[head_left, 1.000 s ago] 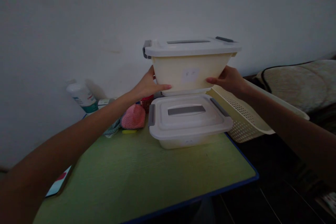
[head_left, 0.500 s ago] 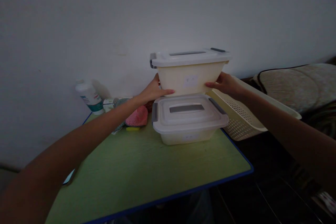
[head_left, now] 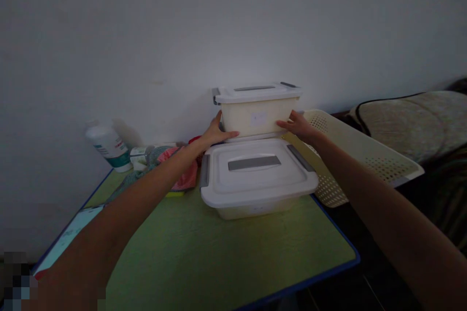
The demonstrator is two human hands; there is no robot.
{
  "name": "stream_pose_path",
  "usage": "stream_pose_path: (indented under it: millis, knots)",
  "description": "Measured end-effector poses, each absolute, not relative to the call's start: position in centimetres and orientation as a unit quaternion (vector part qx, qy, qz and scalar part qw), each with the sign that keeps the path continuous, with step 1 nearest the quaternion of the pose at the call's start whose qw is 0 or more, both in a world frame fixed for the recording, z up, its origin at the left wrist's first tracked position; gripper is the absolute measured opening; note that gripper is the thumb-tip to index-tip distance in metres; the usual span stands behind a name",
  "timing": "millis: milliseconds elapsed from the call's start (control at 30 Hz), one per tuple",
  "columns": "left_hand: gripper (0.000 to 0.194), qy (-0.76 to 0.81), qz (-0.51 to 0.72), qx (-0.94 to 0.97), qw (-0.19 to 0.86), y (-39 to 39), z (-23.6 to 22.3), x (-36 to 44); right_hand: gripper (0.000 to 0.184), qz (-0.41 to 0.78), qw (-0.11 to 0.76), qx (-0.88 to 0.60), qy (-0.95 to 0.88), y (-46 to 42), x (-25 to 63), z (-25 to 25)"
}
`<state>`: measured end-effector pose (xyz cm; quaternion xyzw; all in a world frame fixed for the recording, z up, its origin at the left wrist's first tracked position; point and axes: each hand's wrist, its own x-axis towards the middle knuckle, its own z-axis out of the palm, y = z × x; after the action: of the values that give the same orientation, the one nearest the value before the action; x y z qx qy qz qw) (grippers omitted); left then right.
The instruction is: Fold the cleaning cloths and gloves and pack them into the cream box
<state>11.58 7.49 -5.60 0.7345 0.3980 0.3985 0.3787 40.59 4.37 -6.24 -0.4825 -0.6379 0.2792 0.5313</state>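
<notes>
Both hands grip a cream storage box [head_left: 260, 115] with a white lid, grey clips and a small pale label. My left hand [head_left: 216, 133] is on its left end, thumb along the front near the bottom. On the right end is my right hand [head_left: 301, 127], its thumb also on the front face; the other fingers are partly hidden. A pale rim shows just beneath this box, but what it belongs to is mostly hidden. Closer to me, a second lidded storage box [head_left: 255, 180] with grey clips and a grey lid handle stands on the green table [head_left: 219, 262].
A cream perforated basket [head_left: 365, 143] lies beyond the table's right edge, near a patterned cushion [head_left: 419, 119]. At the left stand a white bottle [head_left: 109, 148] and crumpled pink and grey cloths [head_left: 186, 175]. A flat item with a light face [head_left: 69, 233] lies along the left edge.
The held box has moved back towards the wall and lower, from above the near box to behind it. Both hands went with it, and the view has shifted.
</notes>
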Motion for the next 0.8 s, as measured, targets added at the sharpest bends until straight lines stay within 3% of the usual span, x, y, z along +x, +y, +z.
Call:
stream_pose_path:
  millis: [167,367,467,600,800]
  knots:
    - [0.107,0.398,0.339,0.705,0.48,9.0,-7.0,11.1,0.045,0.328,0.535,-0.471,-0.62,5.6,40.9,-7.4]
    - [0.099,0.388,0.34,0.699,0.494,9.0,-7.1,11.5,0.047,0.342,0.572,-0.446,-0.597,6.0,40.5,-8.4]
    - [0.102,0.373,0.364,0.653,0.55,8.5,-6.4,11.7,0.052,0.333,0.59,-0.435,-0.593,5.8,40.3,-8.0]
    - [0.097,0.331,0.397,0.634,0.575,7.6,-4.2,11.7,0.06,0.316,0.61,-0.42,-0.593,5.3,40.2,-5.9]
    - [0.089,0.321,0.402,0.667,0.539,6.1,0.6,11.0,0.057,0.297,0.634,-0.369,-0.611,3.3,39.5,-0.6]
